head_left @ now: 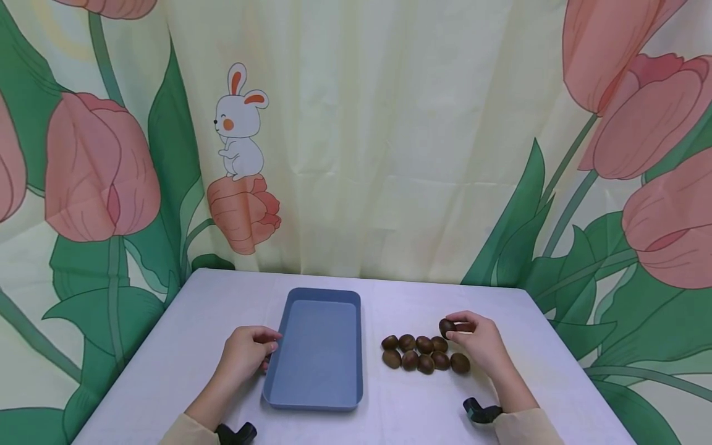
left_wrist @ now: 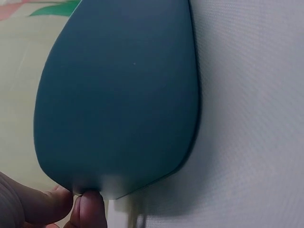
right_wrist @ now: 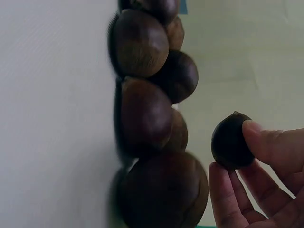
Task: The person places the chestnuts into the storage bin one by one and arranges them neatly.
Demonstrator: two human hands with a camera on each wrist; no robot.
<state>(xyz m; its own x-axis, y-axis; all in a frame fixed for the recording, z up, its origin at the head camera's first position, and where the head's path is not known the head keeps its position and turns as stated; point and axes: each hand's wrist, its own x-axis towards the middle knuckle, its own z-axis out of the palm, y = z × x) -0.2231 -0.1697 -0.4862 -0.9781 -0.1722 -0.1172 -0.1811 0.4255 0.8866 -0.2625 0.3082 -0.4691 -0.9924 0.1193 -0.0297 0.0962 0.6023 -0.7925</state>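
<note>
A shallow blue-grey rectangular tray lies on the table, its long sides running away from me. At its left side my left hand holds the rim between thumb and fingers; the left wrist view shows the fingertips against the tray's edge. To the right of the tray, several brown chestnuts lie close together in two rough rows. Just beyond the right end of the far row, my right hand pinches a single dark chestnut between thumb and fingers, apart from the others in the right wrist view.
A white cloth covers the table. Behind it hangs a curtain printed with tulips and a rabbit. Black wrist-worn devices sit beneath both wrists, near the front of the table.
</note>
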